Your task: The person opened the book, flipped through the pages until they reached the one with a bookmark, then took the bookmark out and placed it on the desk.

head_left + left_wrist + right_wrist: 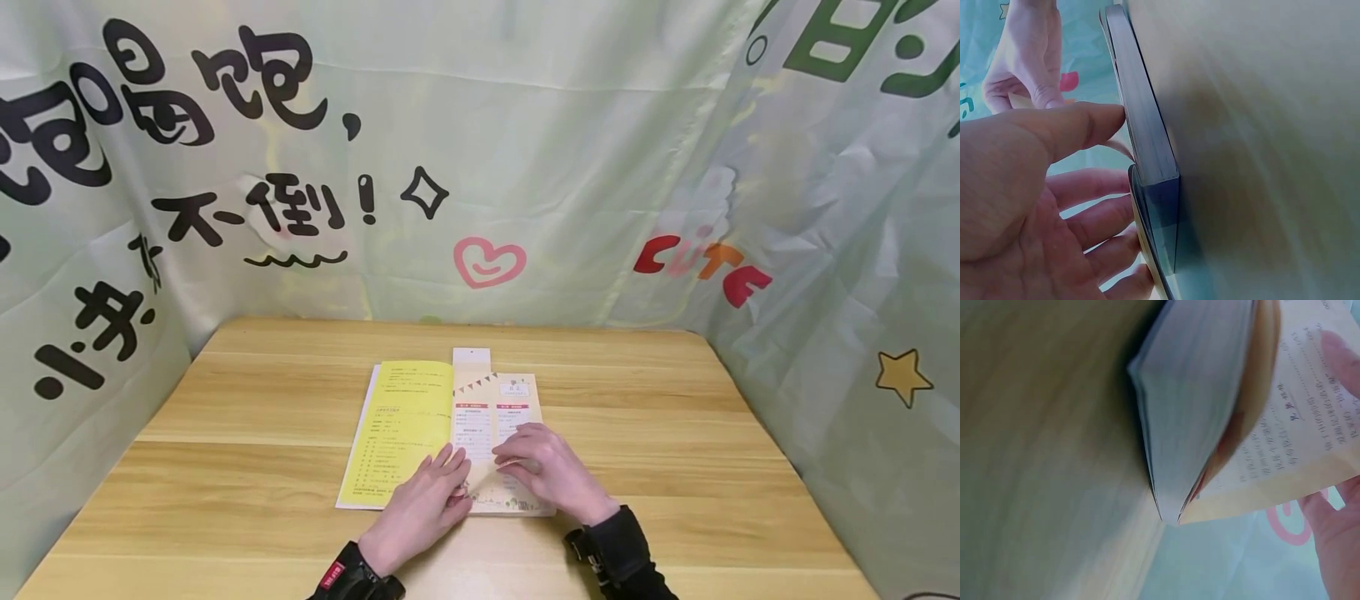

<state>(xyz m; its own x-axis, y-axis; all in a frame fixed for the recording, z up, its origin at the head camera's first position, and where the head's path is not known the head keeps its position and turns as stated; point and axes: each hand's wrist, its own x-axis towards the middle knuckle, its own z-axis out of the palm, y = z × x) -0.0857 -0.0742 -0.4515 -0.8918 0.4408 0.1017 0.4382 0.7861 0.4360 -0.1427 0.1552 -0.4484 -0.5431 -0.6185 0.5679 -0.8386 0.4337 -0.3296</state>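
1. At lower centre of frame, open book [452, 417] on tabletop [225, 467]; left hand [423, 504] rests on it, fingers extended.
2. Right hand [558, 471] pinches a lifted page [1266, 450].
3. Advisable: steady book, lift gently, avoid creasing.

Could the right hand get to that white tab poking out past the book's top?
Probably yes. The white tab sticks out past the book, and nothing seems to block the right hand. That hand pinches a page, though, so it would likely need to let go first.
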